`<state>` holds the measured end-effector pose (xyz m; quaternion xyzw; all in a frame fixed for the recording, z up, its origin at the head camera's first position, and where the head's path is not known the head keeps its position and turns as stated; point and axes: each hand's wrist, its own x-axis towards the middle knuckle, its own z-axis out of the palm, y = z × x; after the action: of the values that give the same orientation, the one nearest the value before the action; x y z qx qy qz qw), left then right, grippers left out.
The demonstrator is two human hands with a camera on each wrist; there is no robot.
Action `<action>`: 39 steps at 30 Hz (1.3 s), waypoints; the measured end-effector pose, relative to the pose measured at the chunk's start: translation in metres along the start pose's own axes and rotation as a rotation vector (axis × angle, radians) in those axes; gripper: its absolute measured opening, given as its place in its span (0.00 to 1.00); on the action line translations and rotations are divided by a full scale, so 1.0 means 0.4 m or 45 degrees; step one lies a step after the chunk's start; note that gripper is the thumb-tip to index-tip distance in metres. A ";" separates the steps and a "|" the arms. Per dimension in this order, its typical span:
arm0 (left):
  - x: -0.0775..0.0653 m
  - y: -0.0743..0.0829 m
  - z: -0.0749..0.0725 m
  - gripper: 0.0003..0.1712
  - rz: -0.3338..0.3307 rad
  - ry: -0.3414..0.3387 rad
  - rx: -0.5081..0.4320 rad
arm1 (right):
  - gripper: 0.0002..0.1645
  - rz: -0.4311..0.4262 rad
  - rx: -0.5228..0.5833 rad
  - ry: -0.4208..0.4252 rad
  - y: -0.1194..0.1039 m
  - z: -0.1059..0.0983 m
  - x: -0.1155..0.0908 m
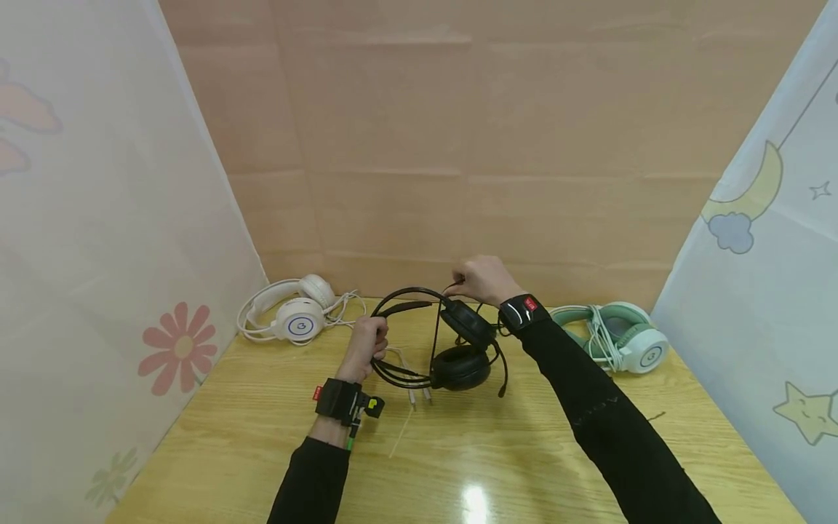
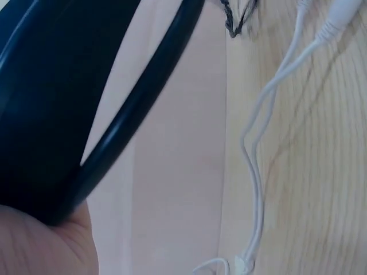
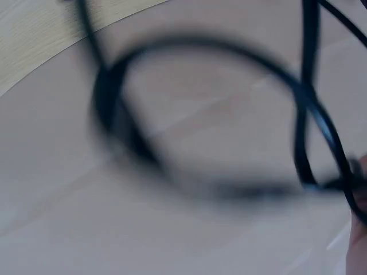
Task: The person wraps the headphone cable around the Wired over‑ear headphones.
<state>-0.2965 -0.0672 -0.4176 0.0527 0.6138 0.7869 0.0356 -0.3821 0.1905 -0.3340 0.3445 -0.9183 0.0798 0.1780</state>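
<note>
A black headset (image 1: 461,367) with a boom microphone is held over the wooden table. My left hand (image 1: 362,348) grips its headband, with the ear cups pointing right. Close up in the left wrist view, the dark headband (image 2: 137,114) rises from the palm. My right hand (image 1: 483,280), above the ear cups, pinches the headset's black cable (image 1: 435,331) between thumb and fingers. In the right wrist view that cable (image 3: 200,43) hangs in a blurred loop, with a bit of the hand at the right edge.
White headphones (image 1: 297,320) lie at the table's back left, green and white headphones (image 1: 644,349) with a bundled cord at the back right. A white cable (image 2: 255,189) with plugs lies beneath the headset. A brown paper-like backdrop (image 1: 393,145) stands behind, patterned panels at both sides.
</note>
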 end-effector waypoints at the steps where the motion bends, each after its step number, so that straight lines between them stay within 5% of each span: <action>1: 0.000 -0.001 0.002 0.23 0.003 0.015 0.012 | 0.20 -0.007 0.012 0.002 -0.001 -0.003 -0.001; 7: 0.001 -0.005 0.016 0.14 -0.002 0.164 0.111 | 0.09 -0.035 0.161 -0.029 -0.009 -0.014 -0.007; 14: 0.001 -0.006 0.022 0.08 0.003 0.428 0.298 | 0.06 -0.041 0.173 -0.043 -0.020 -0.019 -0.008; 20: 0.006 0.002 0.019 0.15 0.154 0.566 0.489 | 0.06 -0.080 0.148 -0.119 -0.030 -0.041 -0.009; 27: 0.007 0.010 0.011 0.08 0.284 0.672 0.676 | 0.08 -0.069 0.125 -0.250 -0.029 -0.057 -0.018; 39: 0.014 0.010 -0.007 0.07 0.571 0.932 0.807 | 0.12 0.054 0.268 -0.368 -0.047 -0.077 -0.032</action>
<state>-0.3025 -0.0702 -0.4142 -0.0874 0.7672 0.5182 -0.3676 -0.3524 0.1925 -0.3101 0.3498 -0.9279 0.1287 0.0054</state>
